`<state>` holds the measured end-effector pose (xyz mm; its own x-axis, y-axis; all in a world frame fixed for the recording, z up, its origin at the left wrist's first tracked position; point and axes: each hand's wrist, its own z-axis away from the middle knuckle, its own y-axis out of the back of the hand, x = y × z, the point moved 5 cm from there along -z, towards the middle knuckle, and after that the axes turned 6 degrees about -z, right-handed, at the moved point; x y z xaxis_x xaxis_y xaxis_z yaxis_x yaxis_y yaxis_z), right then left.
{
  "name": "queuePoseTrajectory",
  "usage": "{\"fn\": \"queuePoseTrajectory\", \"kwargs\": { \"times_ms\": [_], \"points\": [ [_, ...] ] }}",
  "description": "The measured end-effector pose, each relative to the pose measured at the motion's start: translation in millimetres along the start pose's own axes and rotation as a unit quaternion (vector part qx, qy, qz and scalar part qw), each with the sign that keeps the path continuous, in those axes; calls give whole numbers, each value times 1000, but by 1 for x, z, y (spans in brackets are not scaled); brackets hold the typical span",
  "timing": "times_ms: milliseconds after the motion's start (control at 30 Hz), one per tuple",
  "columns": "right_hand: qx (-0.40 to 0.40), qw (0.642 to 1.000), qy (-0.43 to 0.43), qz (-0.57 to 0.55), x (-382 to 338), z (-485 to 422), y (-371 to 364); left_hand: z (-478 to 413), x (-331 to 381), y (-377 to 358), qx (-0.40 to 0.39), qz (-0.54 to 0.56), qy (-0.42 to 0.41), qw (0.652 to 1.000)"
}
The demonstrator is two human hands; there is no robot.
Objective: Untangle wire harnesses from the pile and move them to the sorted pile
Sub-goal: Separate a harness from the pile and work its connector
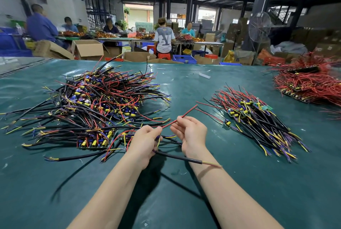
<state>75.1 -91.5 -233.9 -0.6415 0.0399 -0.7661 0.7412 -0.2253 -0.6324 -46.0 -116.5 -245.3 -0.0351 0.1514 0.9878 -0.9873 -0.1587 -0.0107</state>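
- My left hand [145, 141] grips a harness [184, 158]; my right hand [191, 133] pinches its red wire [186, 113].
- Tangled pile [103, 103] left, touching.
- Sorted pile [258, 118] right.
- Red heap [310, 83] far right on the table [184, 201].

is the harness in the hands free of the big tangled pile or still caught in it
Cannot tell. Both hands, left hand and right hand, grip the red-and-black wire harness, but wires from the big tangled pile crowd the left hand.

The red-wire pile [311, 84] is cut off by the right edge. The harness's middle is hidden inside the left hand [145, 141]. Distant workers' tabletops are blurred.
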Motion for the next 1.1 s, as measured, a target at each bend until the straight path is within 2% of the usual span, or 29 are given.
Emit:
{"fn": "queuePoseTrajectory", "kwargs": {
  "times_ms": [300,533,633,767,967,1100],
  "points": [
    [33,998,-37,-47,-1,-5,7,3,-3,-1,-41,62,35,997],
    [74,995,-30,-55,-9,-15,20,5,-5,-7,-90,17,35,995],
    [77,996,-32,-39,-11,-19,25,7,-5,-10,-133,-42,43,989],
    [93,995,-30,1,-12,-23,30,9,-7,-10,-188,-64,58,978],
    [109,993,3,40,-12,-30,30,11,-5,-11,-205,-125,34,970],
    [128,991,20,29,-10,-34,34,14,-7,-17,-237,-119,35,964]
  ]
}}
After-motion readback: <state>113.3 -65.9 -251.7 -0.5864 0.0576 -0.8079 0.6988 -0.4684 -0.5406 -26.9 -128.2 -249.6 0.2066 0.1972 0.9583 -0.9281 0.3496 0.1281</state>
